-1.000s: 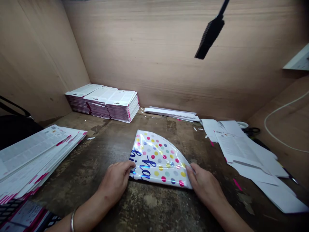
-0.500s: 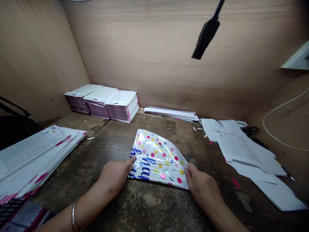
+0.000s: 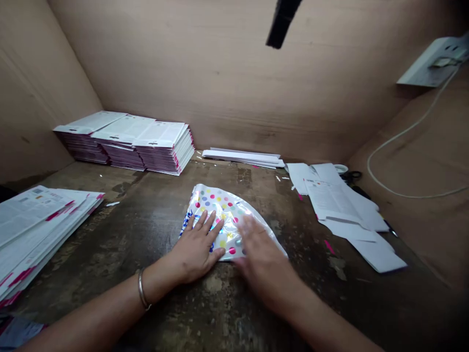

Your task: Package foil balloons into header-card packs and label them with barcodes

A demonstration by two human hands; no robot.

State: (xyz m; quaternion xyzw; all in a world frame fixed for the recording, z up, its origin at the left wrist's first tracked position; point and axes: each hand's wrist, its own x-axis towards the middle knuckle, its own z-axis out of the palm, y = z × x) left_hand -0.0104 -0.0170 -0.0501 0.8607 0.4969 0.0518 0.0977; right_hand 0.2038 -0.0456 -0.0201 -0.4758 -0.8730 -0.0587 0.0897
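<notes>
A shiny white foil balloon (image 3: 223,200) with coloured dots and blue lettering lies folded into a quarter-round wedge on the dark worn table. My left hand (image 3: 198,247) rests flat on its left part, fingers spread, covering some of the lettering. A metal bangle circles that wrist. Over the right part of the balloon is my right hand (image 3: 262,256), blurred by motion, its fingers stretched out and holding nothing that I can see. Whether its fingertips touch the foil I cannot tell.
Stacked printed card packets (image 3: 157,134) stand at the back left; more packets (image 3: 40,230) lie at the near left. White paper strips (image 3: 242,157) lie along the back wall. Loose papers (image 3: 337,210) and scissors (image 3: 352,176) are at the right, below a socket (image 3: 432,61) with a cable.
Both hands have let go of the balloon's edges. My left hand now lies flat on top of it, and my right hand has moved left over it. The camera view has shifted.
</notes>
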